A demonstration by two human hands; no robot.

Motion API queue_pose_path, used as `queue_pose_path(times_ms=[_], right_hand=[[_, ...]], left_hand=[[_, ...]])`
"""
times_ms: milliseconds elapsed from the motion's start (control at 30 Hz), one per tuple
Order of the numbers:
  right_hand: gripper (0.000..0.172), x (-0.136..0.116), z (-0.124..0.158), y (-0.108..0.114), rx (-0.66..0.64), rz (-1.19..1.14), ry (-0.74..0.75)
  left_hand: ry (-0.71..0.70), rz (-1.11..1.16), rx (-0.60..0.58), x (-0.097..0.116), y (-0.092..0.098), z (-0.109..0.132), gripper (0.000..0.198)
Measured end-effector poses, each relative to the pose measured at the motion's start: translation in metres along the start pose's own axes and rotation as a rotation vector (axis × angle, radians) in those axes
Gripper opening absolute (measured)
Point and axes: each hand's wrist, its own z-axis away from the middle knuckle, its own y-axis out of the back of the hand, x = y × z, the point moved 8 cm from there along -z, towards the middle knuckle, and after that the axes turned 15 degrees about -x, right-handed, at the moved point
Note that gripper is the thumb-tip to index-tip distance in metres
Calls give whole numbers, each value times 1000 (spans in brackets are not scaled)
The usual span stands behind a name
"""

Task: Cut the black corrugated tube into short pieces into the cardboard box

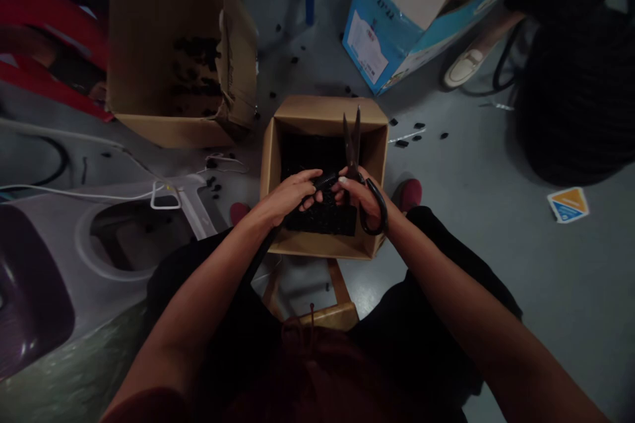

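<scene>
Over an open cardboard box (330, 108) between my feet, both hands meet. My left hand (292, 195) is closed on a black strip (325, 180), which looks like webbing or braided sleeve; part of it trails down past my wrist. My right hand (360, 193) holds black-handled scissors (353, 145), their blades pointing away from me and slightly apart. Its fingertips are at the strip's other end; whether they pinch it I cannot tell. Dark pieces (322, 221) lie inside the box.
Another open carton (238, 59) stands at upper left, beside another person's hand (98, 92). A blue carton (387, 26) is at upper right, near a person's shoe (464, 68). A large black coil (580, 99) sits at right. A grey plastic stool (198, 208) stands at left; black scraps (401, 143) dot the floor.
</scene>
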Motion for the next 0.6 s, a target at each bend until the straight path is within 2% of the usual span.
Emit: queue_pose_path(times_ms=[67, 200, 400, 500, 600], right_hand=[[44, 0, 0, 1, 6, -66, 4], [47, -2, 0, 3, 24, -55, 19], [42, -12, 2, 12, 83, 32, 87], [42, -16, 2, 14, 89, 99, 98], [41, -18, 2, 15, 88, 210, 97]], left_hand=[[9, 29, -24, -3, -6, -1, 68], [35, 35, -53, -9, -15, -2, 61], [25, 60, -204, -16, -27, -3, 34], [21, 88, -160, -15, -20, -1, 32], [-20, 73, -80, -5, -6, 2, 35]])
